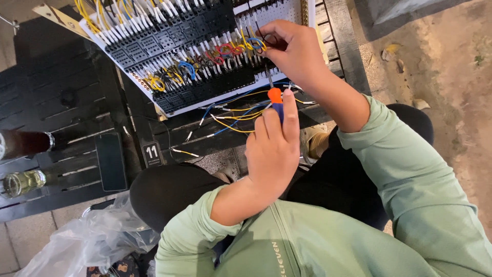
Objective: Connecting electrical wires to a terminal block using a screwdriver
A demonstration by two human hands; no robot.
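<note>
A white perforated board (294, 11) with rows of black terminal blocks (205, 90) and many white-tipped yellow, blue and red wires leans on a dark slatted table. My right hand (297, 48) pinches a thin dark wire at the board's right side, next to red and yellow wire loops (241, 48). My left hand (271, 151) grips a screwdriver (275, 97) with an orange and blue handle, its shaft pointing up toward the lower row of terminals. Loose blue and yellow wires (236, 115) hang below the board's edge.
A dark phone (110, 160) lies on the slatted table (61, 92) beside a small numbered tag (151, 153). Two bottles (23, 182) lie at the left edge. A crumpled clear plastic bag (87, 241) sits at bottom left. Bare ground (451, 77) lies to the right.
</note>
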